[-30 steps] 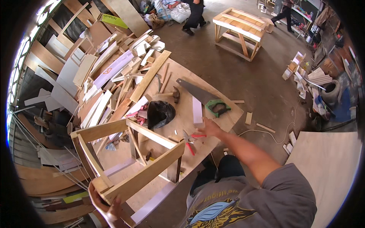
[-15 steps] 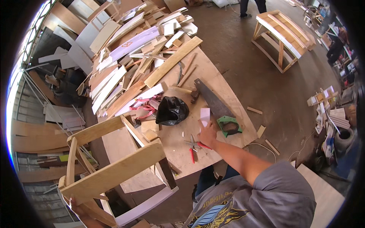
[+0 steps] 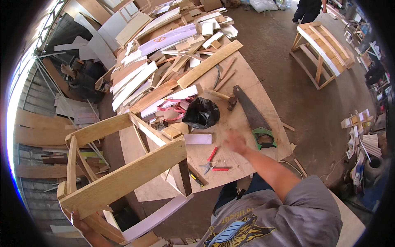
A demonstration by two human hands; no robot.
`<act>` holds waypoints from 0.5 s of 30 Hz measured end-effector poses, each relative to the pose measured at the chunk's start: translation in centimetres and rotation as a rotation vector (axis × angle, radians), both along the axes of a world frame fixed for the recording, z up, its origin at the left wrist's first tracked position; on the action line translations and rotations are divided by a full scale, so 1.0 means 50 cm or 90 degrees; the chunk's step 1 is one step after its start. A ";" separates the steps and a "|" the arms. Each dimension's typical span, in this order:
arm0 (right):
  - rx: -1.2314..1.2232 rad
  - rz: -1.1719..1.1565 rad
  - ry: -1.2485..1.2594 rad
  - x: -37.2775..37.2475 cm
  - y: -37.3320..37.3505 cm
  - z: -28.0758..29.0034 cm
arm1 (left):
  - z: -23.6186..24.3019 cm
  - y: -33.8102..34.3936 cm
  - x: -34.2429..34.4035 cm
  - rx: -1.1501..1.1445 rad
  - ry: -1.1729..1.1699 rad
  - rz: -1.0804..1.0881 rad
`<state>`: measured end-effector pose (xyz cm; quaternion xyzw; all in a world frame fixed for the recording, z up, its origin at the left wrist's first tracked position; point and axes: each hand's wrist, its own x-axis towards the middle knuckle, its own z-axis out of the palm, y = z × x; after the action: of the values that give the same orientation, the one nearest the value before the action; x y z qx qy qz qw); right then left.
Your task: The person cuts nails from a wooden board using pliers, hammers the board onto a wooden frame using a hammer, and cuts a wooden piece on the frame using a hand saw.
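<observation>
My left hand (image 3: 78,221) grips the lower left corner of a wooden frame (image 3: 127,177), which stands tilted against the near left of the worktable. My right hand (image 3: 236,142) is over the tabletop, smeared by motion, its fingers unclear. Left of it, apart from the hand, lies a whitish block (image 3: 198,139). Red-handled pliers (image 3: 210,164) rest spread in front of the block. A yellow and black hand tool (image 3: 196,178) lies by the frame's dark leg. Right of my hand is a handsaw (image 3: 253,111) with a green handle.
A black plastic bag (image 3: 201,113) and a hammer (image 3: 224,98) lie farther back on the worktable (image 3: 247,92). Scrap boards (image 3: 164,45) heap over its far left. A curved wooden frame (image 3: 321,51) stands on the floor at far right, near another person (image 3: 308,10).
The whitish block went from my right hand to the table beside the wooden frame. My right hand is now apart from it. The pliers turned slightly; the whole view shifted.
</observation>
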<state>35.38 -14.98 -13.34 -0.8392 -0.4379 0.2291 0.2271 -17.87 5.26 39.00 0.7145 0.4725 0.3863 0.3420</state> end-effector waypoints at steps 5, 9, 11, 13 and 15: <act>0.077 -0.218 -0.027 0.145 0.041 0.032 | -0.005 0.013 0.004 0.004 0.002 0.000; 0.014 -0.315 0.092 0.164 0.185 0.050 | -0.018 0.015 0.018 0.015 0.011 0.000; -0.011 -0.354 0.088 0.188 0.226 0.026 | -0.025 0.019 0.027 0.024 0.011 -0.004; -0.044 -0.386 0.088 0.178 0.255 0.010 | -0.028 0.016 0.028 0.023 0.009 0.004; -0.064 -0.402 0.052 0.160 0.285 -0.001 | -0.027 0.018 0.028 0.022 0.014 0.009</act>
<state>43.36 -0.73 -13.40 -0.9338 -0.1347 0.2026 0.2625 -16.47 6.17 37.62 0.7214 0.4744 0.3886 0.3216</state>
